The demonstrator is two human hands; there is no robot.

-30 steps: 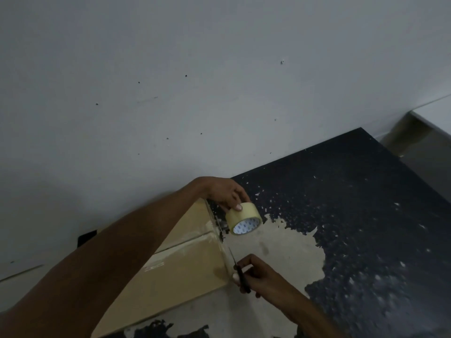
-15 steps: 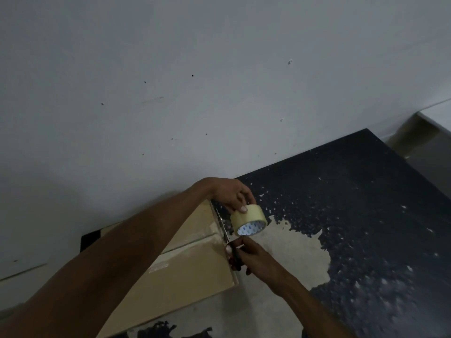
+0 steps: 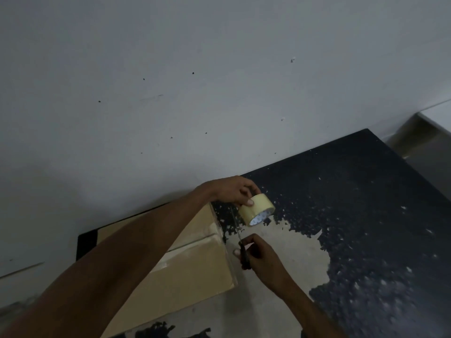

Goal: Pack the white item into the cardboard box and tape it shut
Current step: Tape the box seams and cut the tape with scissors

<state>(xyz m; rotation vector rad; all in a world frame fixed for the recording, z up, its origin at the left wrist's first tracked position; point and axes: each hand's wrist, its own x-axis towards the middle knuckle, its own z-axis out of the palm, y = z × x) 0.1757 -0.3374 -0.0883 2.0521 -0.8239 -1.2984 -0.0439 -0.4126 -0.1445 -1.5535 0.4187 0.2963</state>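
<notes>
A closed cardboard box (image 3: 195, 272) lies on the table, with clear tape along the seam between its top flaps. My left hand (image 3: 231, 191) reaches over the box and holds a roll of tape (image 3: 256, 209) just past the box's right end. Below it, my right hand (image 3: 261, 258) grips black-handled scissors (image 3: 244, 252), whose thin blades point up toward the roll beside the box's right edge. The white item is not visible.
The table top (image 3: 366, 215) is black with a large worn pale patch (image 3: 292, 252) under my hands. A grey wall (image 3: 195, 93) stands right behind the table. A pale ledge (image 3: 436, 115) sits past the table's far right corner.
My right hand brought the scissors up to the box's right end under the roll, then dropped slightly. My left hand kept the roll held at about the same spot.
</notes>
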